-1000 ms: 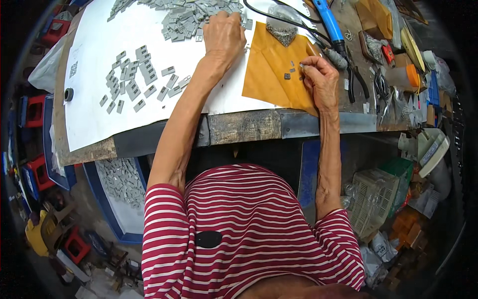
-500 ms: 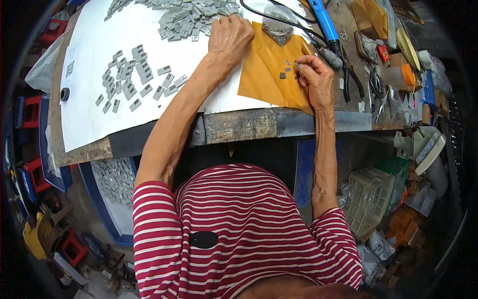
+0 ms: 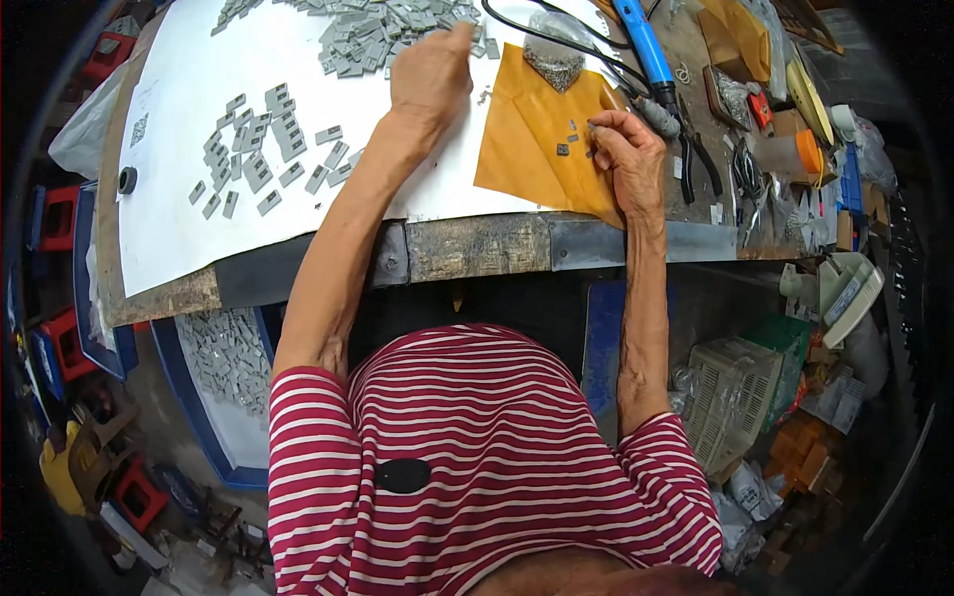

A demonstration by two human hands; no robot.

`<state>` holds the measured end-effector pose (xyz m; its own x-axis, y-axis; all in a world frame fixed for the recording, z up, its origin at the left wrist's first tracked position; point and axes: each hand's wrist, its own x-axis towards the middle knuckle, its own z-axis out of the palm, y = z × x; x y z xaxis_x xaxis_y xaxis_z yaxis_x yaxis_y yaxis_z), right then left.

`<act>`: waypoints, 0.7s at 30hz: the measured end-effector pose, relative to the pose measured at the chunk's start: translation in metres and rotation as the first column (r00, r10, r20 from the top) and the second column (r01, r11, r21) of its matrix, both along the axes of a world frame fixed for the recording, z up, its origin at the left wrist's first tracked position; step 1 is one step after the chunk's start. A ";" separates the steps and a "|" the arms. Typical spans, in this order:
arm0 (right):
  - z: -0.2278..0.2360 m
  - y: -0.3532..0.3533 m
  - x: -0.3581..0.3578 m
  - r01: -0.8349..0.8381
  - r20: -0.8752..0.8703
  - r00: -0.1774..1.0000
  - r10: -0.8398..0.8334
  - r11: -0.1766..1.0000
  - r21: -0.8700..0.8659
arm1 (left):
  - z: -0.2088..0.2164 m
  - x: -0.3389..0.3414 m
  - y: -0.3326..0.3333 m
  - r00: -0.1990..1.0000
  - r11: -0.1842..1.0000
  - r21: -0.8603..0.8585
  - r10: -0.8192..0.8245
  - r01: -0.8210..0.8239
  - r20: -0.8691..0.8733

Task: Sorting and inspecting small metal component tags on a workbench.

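Left hand: your bare left hand (image 3: 432,79) is curled at the near edge of a dense heap of small, flat, grey rectangular pieces (image 3: 363,45); blur and the turned-away palm hide its grip, so whether it holds anything cannot be told.
Right hand: your bare right hand (image 3: 633,154) has thumb and forefinger pinched together, seemingly on a tiny grey sliver (image 3: 593,125); something so small likely calls for fingertips rather than the palm.
Yellow-brown paper: this creased sheet (image 3: 517,149) lies under your right fingers, perhaps because tiny bits show up well against it; a small dark-grey square block (image 3: 562,150) rests there.
Spread group: loose grey rectangular pieces (image 3: 291,145) lie left of your left forearm, apart from the heap, probably to keep two lots distinct.
White sheet: the large white paper (image 3: 164,233) sits beneath both lots, likely giving a clean, contrasting ground.
Tools: the blue cylindrical power tool (image 3: 646,45) and black-handled pliers (image 3: 702,159) lie beyond the paper, presumably within your right hand's reach.
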<state>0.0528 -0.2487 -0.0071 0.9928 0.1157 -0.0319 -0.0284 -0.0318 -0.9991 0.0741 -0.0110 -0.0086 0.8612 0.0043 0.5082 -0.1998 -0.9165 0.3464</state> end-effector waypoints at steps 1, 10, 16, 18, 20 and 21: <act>-0.001 -0.001 0.001 -0.004 -0.013 1.000 0.004 0.999 0.038 | 0.002 -0.005 0.001 0.999 0.995 -0.092 0.037 -0.039 -0.020; 0.018 0.014 -0.012 -0.052 -0.011 0.998 0.054 0.991 0.125 | 0.013 -0.052 -0.007 0.904 0.222 -0.975 -0.414 -0.015 -0.108; 0.029 0.043 -0.026 -0.115 0.030 0.993 0.114 0.992 0.049 | 0.014 -0.064 -0.024 0.877 0.082 -0.990 -0.459 -0.119 -0.143; 0.030 0.049 -0.029 -0.073 0.030 0.997 0.071 0.996 0.050 | 0.012 -0.066 -0.027 0.868 0.046 -0.990 -0.476 -0.134 -0.139; 0.027 0.050 -0.027 -0.069 0.045 0.997 0.068 0.997 0.027 | 0.010 -0.067 -0.029 0.865 0.046 -0.992 -0.486 -0.116 -0.124; 0.025 0.050 -0.026 -0.071 0.041 0.997 0.070 0.997 0.031 | 0.009 -0.068 -0.030 0.864 0.043 -0.992 -0.487 -0.119 -0.125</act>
<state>0.0266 -0.1986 0.0176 0.9825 0.1861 0.0122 0.0124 0.0003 -0.9999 0.0066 -0.0409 0.0008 0.9922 0.0237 -0.1226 0.1059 0.3597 0.9270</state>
